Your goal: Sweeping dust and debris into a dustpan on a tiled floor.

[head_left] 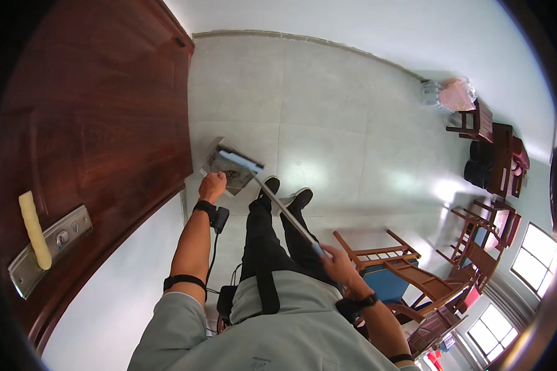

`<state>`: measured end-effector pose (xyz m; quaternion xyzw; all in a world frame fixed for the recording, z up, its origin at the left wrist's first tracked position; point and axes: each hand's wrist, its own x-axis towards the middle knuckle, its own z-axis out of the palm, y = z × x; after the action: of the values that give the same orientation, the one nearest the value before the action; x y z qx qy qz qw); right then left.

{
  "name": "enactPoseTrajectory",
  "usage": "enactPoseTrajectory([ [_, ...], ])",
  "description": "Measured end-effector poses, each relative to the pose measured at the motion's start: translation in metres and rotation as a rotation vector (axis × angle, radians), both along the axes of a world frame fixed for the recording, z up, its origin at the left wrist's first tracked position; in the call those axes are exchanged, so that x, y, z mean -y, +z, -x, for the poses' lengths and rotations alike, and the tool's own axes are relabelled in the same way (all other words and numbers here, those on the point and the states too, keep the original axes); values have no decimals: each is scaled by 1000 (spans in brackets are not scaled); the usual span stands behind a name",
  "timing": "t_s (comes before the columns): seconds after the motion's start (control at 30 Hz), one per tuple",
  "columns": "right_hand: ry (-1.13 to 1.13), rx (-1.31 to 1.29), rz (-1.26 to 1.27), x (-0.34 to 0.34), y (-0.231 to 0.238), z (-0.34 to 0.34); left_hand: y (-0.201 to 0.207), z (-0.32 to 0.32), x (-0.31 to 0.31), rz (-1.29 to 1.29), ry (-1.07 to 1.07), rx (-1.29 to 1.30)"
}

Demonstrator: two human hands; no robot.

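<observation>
Broom (284, 210) gripped in right hand (342, 264), dustpan (236, 180) below left hand (213, 187), left hand's grip unclear

Two bare hands (213, 187) (341, 266), one blue-headed metal-poled broom (281, 204), one grey dustpan (234, 180), two black white-soled shoes (270, 185) (301, 198), one reddish-brown wooden door (130, 136).

reddish-brown door (114, 117), left | yellow-covered handle (34, 230) | brown wooden chair (426, 277), lower right | pink bag (456, 94) near wall (377, 21)
</observation>
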<state>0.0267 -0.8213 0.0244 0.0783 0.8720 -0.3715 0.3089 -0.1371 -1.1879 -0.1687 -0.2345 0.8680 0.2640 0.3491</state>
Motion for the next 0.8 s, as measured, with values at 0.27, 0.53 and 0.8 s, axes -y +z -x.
enactPoseTrajectory([
  [0.27, -220, 337, 107, -27, 87, -12, 10, -22, 14, -18, -39, -183],
  [0.53, -881, 362, 301, -66, 67, -62, 56, -10, 17, -129, -53, -284],
  [0.8, -1245, 229, 271, -102, 56, -95, 154, 86, -44, -299, 47, -171],
])
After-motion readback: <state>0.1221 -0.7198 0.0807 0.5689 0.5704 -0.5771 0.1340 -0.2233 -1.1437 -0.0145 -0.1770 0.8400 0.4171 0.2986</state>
